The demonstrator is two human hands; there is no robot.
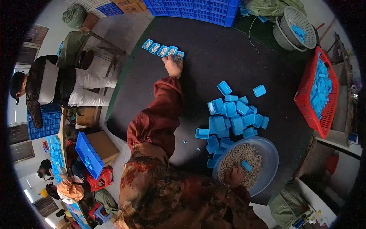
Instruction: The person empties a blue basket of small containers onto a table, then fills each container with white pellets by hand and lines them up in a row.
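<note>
At the far end of a row of small blue boxes (163, 50) filled with pale pellets, my left hand (173, 67) reaches out, fingers closed around the end box (178, 56). My right hand (234, 176) is down in a translucent basin (271, 162) of beige pellets (244, 152). Its fingers are partly buried in them, and a small blue piece (246, 165) lies right by the fingertips. Beside the basin is a loose heap of blue boxes (237, 122), with single boxes lying nearby.
Tiny blue bits lie on the dark table (198, 76). A blue crate (194, 9) stands at the far edge, a red basket (324, 114) of blue pieces and grey colanders (299, 28) at the right. A person (72, 82) stands left of the table; others sit behind.
</note>
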